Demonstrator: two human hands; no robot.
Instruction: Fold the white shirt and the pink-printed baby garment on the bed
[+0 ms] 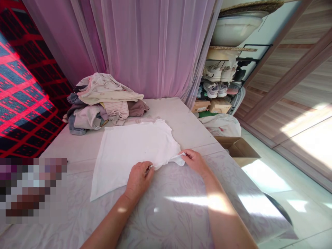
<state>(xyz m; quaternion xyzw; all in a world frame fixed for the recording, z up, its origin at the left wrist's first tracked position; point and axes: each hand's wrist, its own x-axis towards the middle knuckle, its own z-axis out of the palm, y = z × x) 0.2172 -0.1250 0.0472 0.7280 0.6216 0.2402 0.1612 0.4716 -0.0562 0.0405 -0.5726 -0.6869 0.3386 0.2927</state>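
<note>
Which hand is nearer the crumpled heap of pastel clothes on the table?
Left. The left hand pinches the white cotton shirt in front of the heap. The right hand is farther away, in front of the heap and to its right.

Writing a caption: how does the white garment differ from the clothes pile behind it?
The white garment lies flat and spread, the clothes pile bunched and stacked. The garment is plain white, the pile mixed pink, grey and patterned. Both rest on the same table.

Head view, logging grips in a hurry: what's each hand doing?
Left hand: closed, pinching the white shirt.
Right hand: closed, pinching the same shirt's gathered edge.
</note>
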